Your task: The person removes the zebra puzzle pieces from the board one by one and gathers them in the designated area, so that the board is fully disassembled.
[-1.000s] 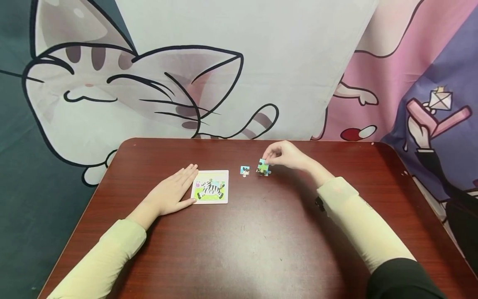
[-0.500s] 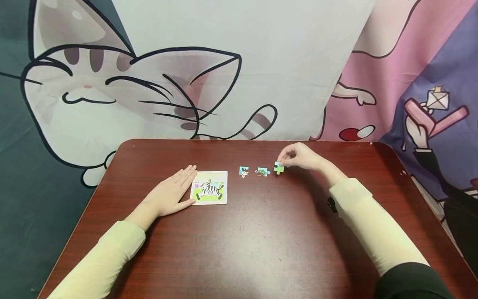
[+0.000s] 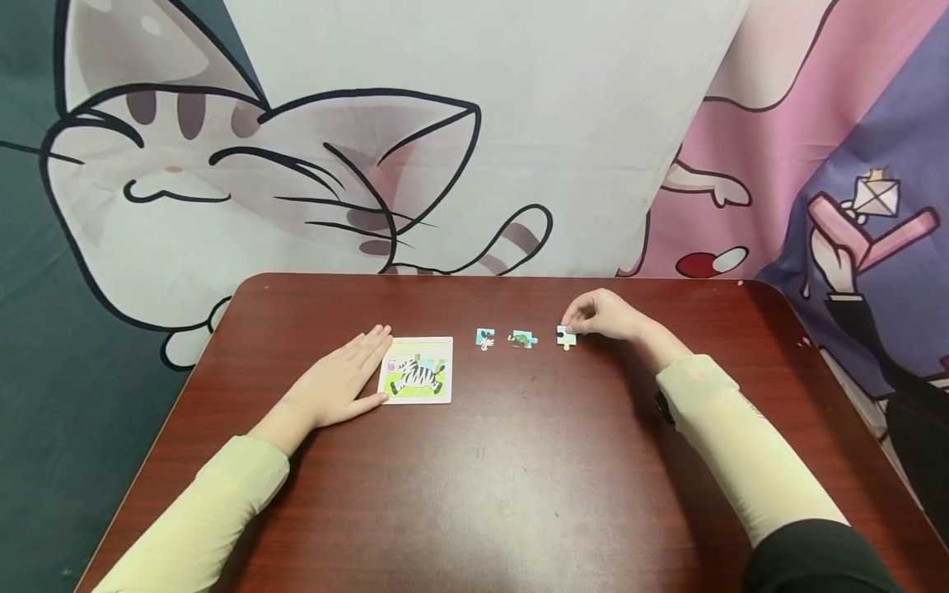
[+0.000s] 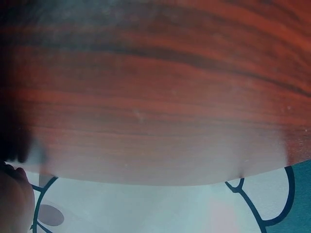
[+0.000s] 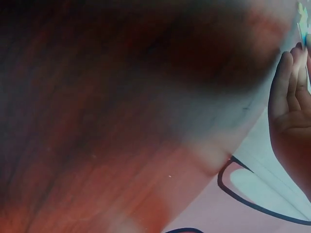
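Observation:
With straight fingers, my left hand [image 3: 341, 380] lies flat on the table, touching the left edge of a square zebra puzzle [image 3: 417, 375] in a pale frame. To the right of the frame lie two loose jigsaw pieces: a blue-and-white one [image 3: 485, 338] and a blue-green one [image 3: 522, 339]. My right hand [image 3: 604, 315] pinches a third jigsaw piece [image 3: 567, 338] between thumb and fingers, to the right of those two. In the right wrist view a sliver of that piece [image 5: 302, 29] shows at the fingertips of the hand. Only a dark bit of the left hand [image 4: 15, 199] enters the left wrist view.
The brown wooden table [image 3: 474, 494] spans the lower part of the head view. Behind its far edge hangs a cloth [image 3: 578, 148] printed with a cartoon cat. A dark-clad part of a person shows at the right edge.
My right hand has moved right with a piece pinched in it, leaving the blue-green piece lying on the table. The held piece now looks bluer and paler. My left hand stays still.

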